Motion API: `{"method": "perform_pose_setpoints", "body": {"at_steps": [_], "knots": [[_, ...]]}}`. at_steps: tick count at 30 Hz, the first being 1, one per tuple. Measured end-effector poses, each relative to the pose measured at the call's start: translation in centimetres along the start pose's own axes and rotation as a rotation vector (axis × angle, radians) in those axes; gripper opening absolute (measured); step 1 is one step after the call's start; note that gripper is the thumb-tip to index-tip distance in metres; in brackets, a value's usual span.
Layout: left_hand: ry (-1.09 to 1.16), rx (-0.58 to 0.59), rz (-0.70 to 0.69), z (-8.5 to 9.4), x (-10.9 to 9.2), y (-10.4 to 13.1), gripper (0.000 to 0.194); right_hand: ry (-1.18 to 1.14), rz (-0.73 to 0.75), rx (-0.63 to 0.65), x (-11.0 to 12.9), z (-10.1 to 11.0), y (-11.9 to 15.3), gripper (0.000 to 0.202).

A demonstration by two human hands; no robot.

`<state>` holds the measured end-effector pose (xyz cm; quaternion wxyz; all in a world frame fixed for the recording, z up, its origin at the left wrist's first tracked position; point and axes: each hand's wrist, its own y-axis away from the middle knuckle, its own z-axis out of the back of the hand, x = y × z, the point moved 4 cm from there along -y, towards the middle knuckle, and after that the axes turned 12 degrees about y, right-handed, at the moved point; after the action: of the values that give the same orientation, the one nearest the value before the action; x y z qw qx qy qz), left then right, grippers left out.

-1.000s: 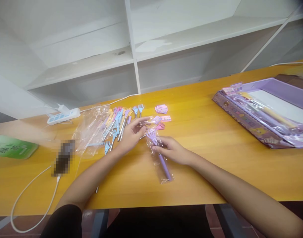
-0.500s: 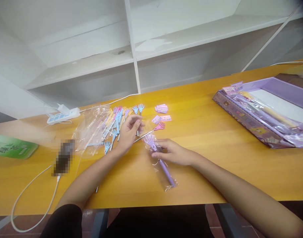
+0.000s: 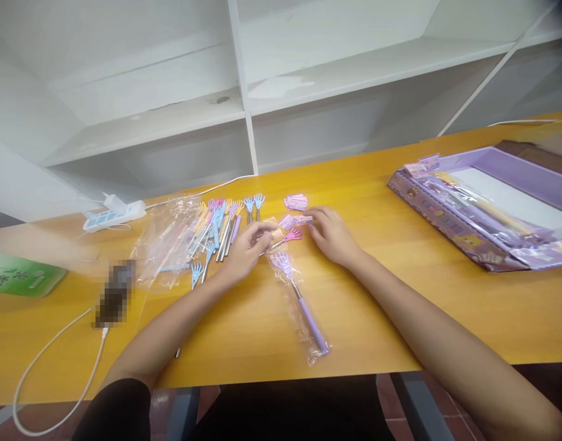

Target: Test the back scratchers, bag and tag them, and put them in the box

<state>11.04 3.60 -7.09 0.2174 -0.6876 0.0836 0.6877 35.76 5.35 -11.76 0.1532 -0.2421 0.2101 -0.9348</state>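
My left hand (image 3: pixel 249 250) is closed, fingertips pinched at a small pale orange piece (image 3: pixel 276 231); its kind is unclear. My right hand (image 3: pixel 334 237) has its thumb and index finger apart at the right end of a pink label card (image 3: pixel 303 220). Another label card (image 3: pixel 287 222) lies beside that one, and a small stack of cards (image 3: pixel 295 202) lies behind. A pink hand-shaped back scratcher (image 3: pixel 293 234) rests between my hands. Nearer to me, a purple back scratcher (image 3: pixel 312 324) lies inside a clear plastic bag (image 3: pixel 303 334), untouched.
Several colourful back scratchers (image 3: pixel 219 223) lie left of my left hand, beside clear plastic bags (image 3: pixel 163 245). Further left are a power strip (image 3: pixel 114 215), a cabled phone-like device (image 3: pixel 115 294) and a green pack (image 3: pixel 23 274). A purple display box (image 3: pixel 459 220) with bagged scratchers stands right.
My right hand has let go of the bagged purple back scratcher and moved up and right to the label cards. My left hand has shifted slightly right, with the pale orange piece now showing at its fingertips.
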Motion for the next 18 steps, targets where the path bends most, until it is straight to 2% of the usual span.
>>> {"method": "perform_pose_setpoints", "body": {"at_steps": [3,6,13,18], "knots": [[-0.114,0.019,-0.073,-0.3,0.0,0.0,0.028,0.147,-0.067,0.084,-1.8,-1.2,-0.4,0.047],[-0.181,0.046,-0.095,-0.4,0.1,0.1,0.033,0.193,-0.086,0.138,-2.2,-1.8,-0.5,0.047],[-0.229,0.057,-0.112,-0.6,0.2,0.1,0.036,0.201,-0.111,0.172,-3.0,-1.4,-0.9,0.044],[-0.232,0.070,-0.105,-0.8,0.3,0.1,0.036,0.203,-0.231,0.302,-4.0,-1.0,-0.7,0.044]]}}
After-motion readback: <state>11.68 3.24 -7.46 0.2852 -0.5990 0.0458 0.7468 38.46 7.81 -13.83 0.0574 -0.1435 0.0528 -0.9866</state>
